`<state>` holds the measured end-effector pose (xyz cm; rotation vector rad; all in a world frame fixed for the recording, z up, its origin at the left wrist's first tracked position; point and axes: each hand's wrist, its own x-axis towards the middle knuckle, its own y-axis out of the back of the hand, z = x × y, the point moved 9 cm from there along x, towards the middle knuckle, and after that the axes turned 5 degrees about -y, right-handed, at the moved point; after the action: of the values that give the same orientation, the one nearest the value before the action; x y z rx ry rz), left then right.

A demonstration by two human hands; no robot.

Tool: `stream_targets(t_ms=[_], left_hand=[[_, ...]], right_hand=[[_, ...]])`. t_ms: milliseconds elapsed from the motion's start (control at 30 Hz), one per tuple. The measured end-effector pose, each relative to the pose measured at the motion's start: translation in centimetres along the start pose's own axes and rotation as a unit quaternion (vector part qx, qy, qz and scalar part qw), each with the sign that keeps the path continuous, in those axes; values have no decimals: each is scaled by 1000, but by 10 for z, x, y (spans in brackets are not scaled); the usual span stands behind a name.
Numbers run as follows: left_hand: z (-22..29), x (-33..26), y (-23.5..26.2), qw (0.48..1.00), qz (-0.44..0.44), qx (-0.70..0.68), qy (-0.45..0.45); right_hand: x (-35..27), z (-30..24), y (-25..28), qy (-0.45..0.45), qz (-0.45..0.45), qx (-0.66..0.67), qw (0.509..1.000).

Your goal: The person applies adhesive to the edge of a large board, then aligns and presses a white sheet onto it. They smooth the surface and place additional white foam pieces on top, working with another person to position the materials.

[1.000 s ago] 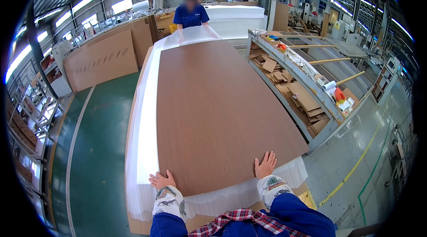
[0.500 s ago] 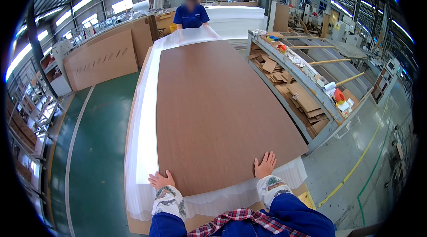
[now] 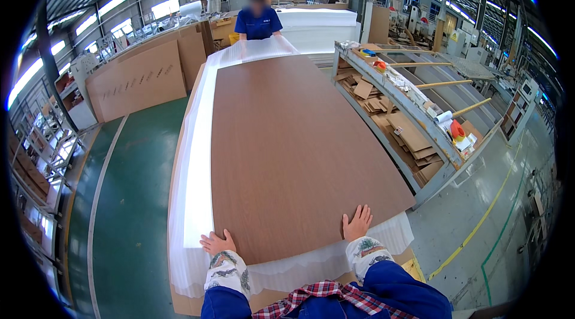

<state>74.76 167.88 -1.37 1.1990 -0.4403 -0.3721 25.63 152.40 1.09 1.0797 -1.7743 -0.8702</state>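
One spread left hand (image 3: 218,243) rests at the near left corner of a brown panel (image 3: 293,151), beside white sheeting (image 3: 196,205); the panel lies directly ahead, its long axis running away toward a co-worker (image 3: 259,23); the right hand (image 3: 358,223), likewise open and spread, touches the near edge farther right.

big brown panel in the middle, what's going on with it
A person's bare left hand rests at the near left corner of a large, flat, brown wood-grain panel; the bare right hand lies open on its near edge. Thin, translucent white sheeting shows around the panel. A co-worker in a blue short-sleeved shirt stands at the far end.
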Motion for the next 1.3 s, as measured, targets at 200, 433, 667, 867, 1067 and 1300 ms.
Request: stream_targets(t_ms=[200,433,667,867,1067,1300], left_hand=[[1,0,1,1000,-3,2,-3],[1,-1,1,1000,4,1,-5],[1,-1,1,1000,0,3,-7],[1,-1,2,1000,10,-2,-8],[1,-1,1,1000,14,-3,-6],[-1,1,-2,1000,15,-3,-4]], right_hand=[[0,1,0,0,1,3,1000],[0,0,1,5,6,3,1000],[0,1,-1,6,12,-2,1000],[-1,1,0,5,9,3,1000],[0,2,-1,3,4,0,1000],[0,0,1,1,3,1,1000]])
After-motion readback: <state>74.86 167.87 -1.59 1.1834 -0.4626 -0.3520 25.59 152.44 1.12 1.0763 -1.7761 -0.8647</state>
